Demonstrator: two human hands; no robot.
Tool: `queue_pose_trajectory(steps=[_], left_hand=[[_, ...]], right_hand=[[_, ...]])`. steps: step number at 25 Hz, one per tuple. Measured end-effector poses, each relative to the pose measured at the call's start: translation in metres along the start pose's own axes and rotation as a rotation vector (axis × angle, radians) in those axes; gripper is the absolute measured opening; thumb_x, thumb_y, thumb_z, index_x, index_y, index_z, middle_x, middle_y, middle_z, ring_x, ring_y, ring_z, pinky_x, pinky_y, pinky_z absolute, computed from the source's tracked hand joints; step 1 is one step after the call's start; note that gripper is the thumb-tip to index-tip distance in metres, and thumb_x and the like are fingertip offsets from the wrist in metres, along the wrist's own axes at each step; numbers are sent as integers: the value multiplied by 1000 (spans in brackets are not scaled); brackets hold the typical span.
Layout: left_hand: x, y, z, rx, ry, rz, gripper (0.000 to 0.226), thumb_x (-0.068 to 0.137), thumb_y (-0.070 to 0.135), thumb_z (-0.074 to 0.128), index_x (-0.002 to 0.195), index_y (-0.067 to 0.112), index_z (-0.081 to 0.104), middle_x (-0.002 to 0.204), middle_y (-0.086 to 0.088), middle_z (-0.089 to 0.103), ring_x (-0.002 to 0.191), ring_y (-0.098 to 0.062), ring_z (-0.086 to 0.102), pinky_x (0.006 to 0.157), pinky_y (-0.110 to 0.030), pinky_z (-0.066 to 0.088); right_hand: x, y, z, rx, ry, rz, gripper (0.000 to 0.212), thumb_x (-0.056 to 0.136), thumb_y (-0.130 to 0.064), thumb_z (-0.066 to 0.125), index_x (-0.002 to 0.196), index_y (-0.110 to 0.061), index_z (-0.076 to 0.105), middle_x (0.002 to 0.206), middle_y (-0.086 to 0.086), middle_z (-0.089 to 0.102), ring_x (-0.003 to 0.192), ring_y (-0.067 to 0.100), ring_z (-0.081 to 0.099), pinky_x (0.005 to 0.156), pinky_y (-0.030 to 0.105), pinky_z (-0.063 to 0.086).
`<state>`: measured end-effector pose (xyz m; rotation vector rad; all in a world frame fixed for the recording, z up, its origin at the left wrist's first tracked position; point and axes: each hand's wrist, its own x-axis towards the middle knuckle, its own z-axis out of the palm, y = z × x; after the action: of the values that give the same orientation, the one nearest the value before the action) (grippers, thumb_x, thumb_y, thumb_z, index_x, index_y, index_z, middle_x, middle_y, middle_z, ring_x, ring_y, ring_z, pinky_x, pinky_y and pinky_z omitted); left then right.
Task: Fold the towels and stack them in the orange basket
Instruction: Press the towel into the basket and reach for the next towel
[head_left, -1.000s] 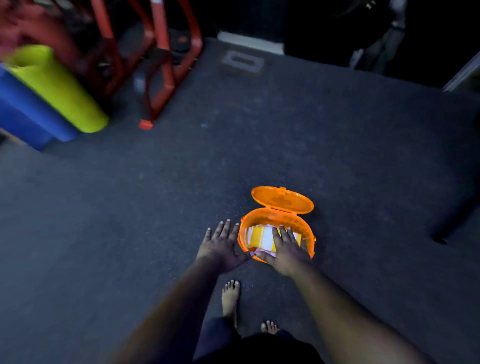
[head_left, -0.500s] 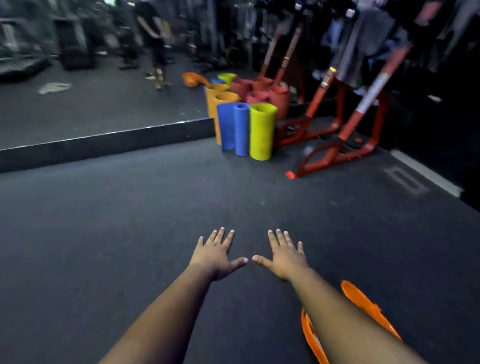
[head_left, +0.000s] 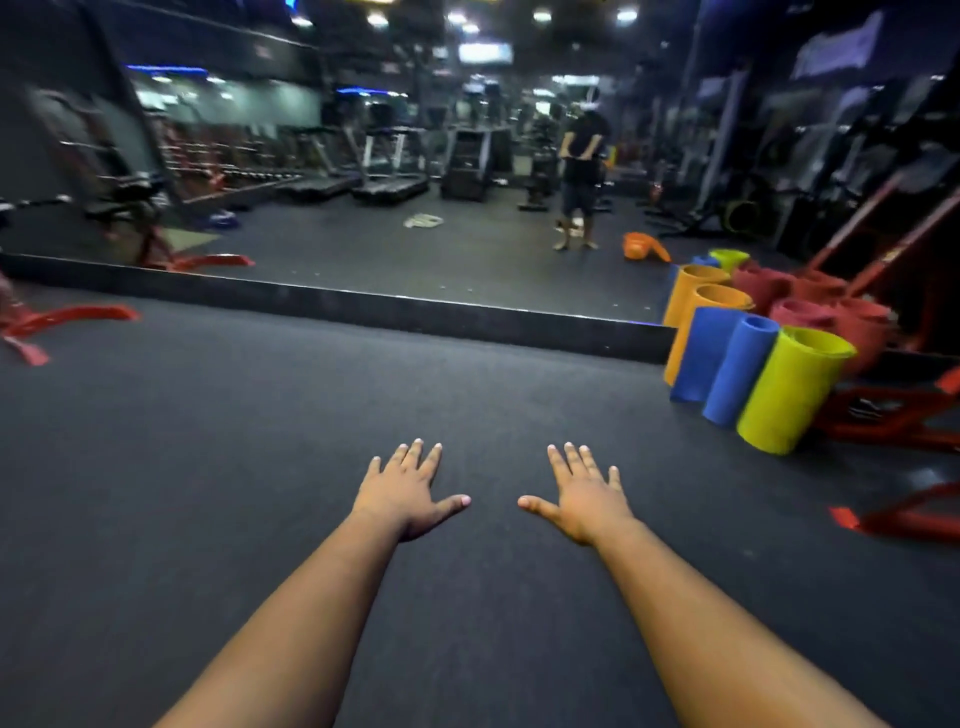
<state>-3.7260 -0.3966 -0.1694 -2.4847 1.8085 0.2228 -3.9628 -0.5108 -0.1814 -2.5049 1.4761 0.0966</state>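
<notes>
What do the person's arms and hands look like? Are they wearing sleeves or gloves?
Both arms are bare as far as the picture shows: no sleeves. The left hand and the right hand wear no gloves, and no rings, watch or bracelets show. The fingernails look short and pale.

**Surfaces: matt floor, glossy mirror**

Floor (head_left: 260, 467): dark, matt, fine-grained, rubber-like. Mirror wall (head_left: 363, 249) behind the floor: glossy, reflective, matt dark base strip. Rolled mats (head_left: 789, 389) at the floor's right edge: matt, foam-like, in yellow-green, blue, orange, red. Frames (head_left: 898, 410) right of the mats: red-painted metal, slight sheen. Left hand (head_left: 402, 493) and right hand (head_left: 587, 499): bare skin.
</notes>
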Motion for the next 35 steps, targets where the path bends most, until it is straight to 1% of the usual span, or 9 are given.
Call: queue_pose_trajectory(steps=[1,3,6,9,14,22,27,32,35], left_hand=[[2,-30,-7,-5,10,-42,103,84,90,24,163,30,-3,172,-1,-4,158,-21,0,126,-51,7],[4,-86,-22,-12,21,-122,103,84,90,24,163,30,-4,172,-2,-5,158,-21,-1,126,-50,6],[6,-161,-37,-22,35,-229,103,84,90,22,163,30,-5,171,-1,-6,158,-21,-1,127,-50,6],[15,-219,-45,-36,34,-328,105,81,92,18,162,31,-8,171,-1,-7,158,-21,-3,127,-50,5],[52,-299,-55,-66,33,-508,104,83,91,18,162,31,-11,171,0,-10,158,-20,-5,127,-49,4],[107,-403,-89,-110,43,-774,102,85,90,20,161,31,-12,171,1,-11,158,-20,-6,127,-48,2],[131,-477,-94,-126,40,-866,102,85,89,20,161,30,-12,171,0,-11,158,-20,-5,127,-49,3],[138,-587,-84,-145,45,-960,102,85,90,21,162,30,-12,171,0,-10,158,-20,-5,127,-49,4],[131,-656,-87,-162,37,-1009,103,84,90,22,162,31,-11,171,0,-10,158,-21,-4,127,-49,5]], right_hand=[[18,-26,-2,-9,3,-37,112,76,-93,24,162,-27,-7,170,0,-10,156,21,-12,124,58,3],[53,-77,-9,-24,13,-112,109,80,-90,28,162,-27,-7,170,0,-10,156,21,-12,124,58,3],[102,-150,-18,-29,4,-216,108,80,-90,27,161,-27,-8,170,0,-10,156,21,-13,124,58,2],[148,-208,-24,-48,-4,-313,108,80,-90,25,161,-28,-10,169,1,-12,156,21,-13,124,58,1],[249,-300,-28,-83,-25,-489,108,80,-90,25,161,-28,-11,169,1,-12,156,22,-13,124,58,1],[385,-448,-46,-134,-51,-770,109,79,-91,24,161,-28,-10,169,1,-10,156,21,-13,124,58,2],[441,-538,-38,-159,-63,-884,109,78,-91,24,161,-29,-10,170,0,-10,156,21,-13,124,58,1],[486,-665,-15,-167,-62,-982,110,78,-92,24,161,-28,-9,170,1,-8,156,21,-11,124,59,3],[496,-740,-4,-182,-75,-1035,114,73,-94,20,161,-28,-9,170,1,-6,156,21,-11,123,59,3]])
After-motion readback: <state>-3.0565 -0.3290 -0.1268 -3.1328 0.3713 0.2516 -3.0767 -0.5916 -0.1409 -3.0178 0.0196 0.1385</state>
